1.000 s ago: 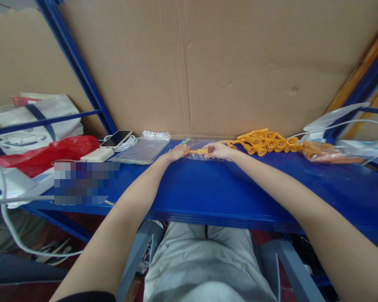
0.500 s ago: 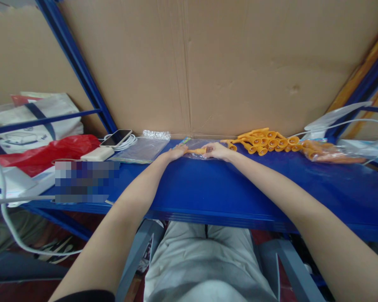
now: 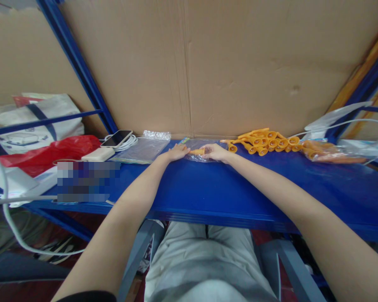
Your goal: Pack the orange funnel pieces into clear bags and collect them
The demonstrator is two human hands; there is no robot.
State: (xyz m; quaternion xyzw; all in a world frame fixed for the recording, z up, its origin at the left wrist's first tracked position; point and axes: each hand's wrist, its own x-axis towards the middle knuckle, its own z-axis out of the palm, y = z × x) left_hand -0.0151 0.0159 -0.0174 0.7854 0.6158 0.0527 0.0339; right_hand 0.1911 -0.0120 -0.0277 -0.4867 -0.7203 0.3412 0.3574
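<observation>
A small orange plastic piece (image 3: 198,151) lies at the far edge of the blue shelf (image 3: 208,188), on or inside a clear plastic bag (image 3: 199,147) that is spread flat against the foot of the cardboard backing (image 3: 208,63). The right hand (image 3: 216,152) has its fingers closed around the piece's right end, pinching it through or at the bag. The left hand (image 3: 176,152) rests palm down just left of the grip with its fingers flat on the bag's left edge; it presses rather than clamps, and I cannot tell whether any fingertip curls under the film.

Judging by this, the step in hand looks like bagging one piece, with the piece seemingly partway in. The next move would call for the left hand to hold the bag firmly while the right slides the piece along without wrinkling the thin film.

Both forearms stretch far forward and converge, wrists low on the shelf, elbows well back over the person's lap.

Just right of the grip lies a heap of orange pieces (image 3: 266,140), and farther right a filled bag of them (image 3: 327,153). Left of the grip lie a stack of clear bags (image 3: 141,149), then a phone (image 3: 116,137) with a white cable (image 3: 126,144), and a red bag (image 3: 47,153) beyond.
</observation>
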